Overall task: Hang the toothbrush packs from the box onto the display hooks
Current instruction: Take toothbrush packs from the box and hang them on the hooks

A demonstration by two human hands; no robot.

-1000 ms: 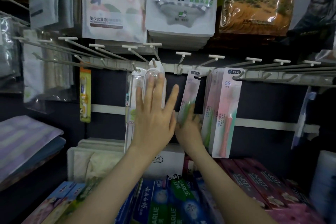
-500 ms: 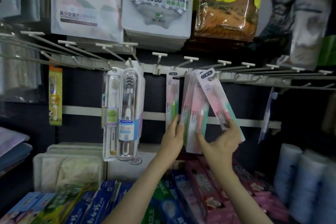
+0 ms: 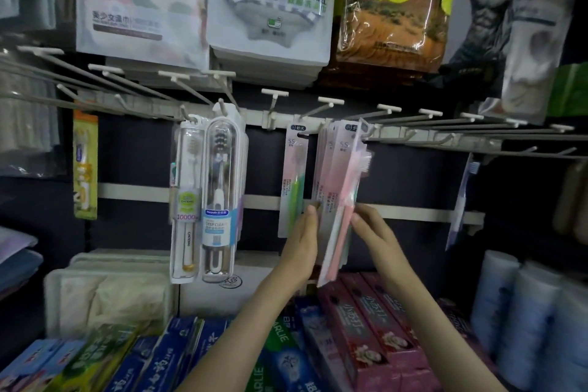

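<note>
A bundle of pink toothbrush packs (image 3: 337,188) hangs straight down from a display hook (image 3: 366,127) on the white rail. My left hand (image 3: 300,245) lies with straight fingers against the bundle's left side. My right hand (image 3: 377,234) touches its right edge with its fingertips; that hand is blurred. A single pink pack with a green brush (image 3: 294,181) hangs on the hook to the left. Further left hang two clear-case toothbrush packs (image 3: 203,200). A white box (image 3: 219,296) sits on the shelf below them.
Several bare hooks (image 3: 445,129) run along the rail to the right, more to the left. Towel packs (image 3: 270,9) hang above. Toothpaste boxes (image 3: 366,328) fill the shelf below my arms. White rolls (image 3: 521,312) stand at the right, a yellow pack (image 3: 85,165) hangs at the left.
The tilted pink pack my right hand held now hangs straight with the bundle on its hook. My left hand moved from the clear-case packs to the bundle's left side.
</note>
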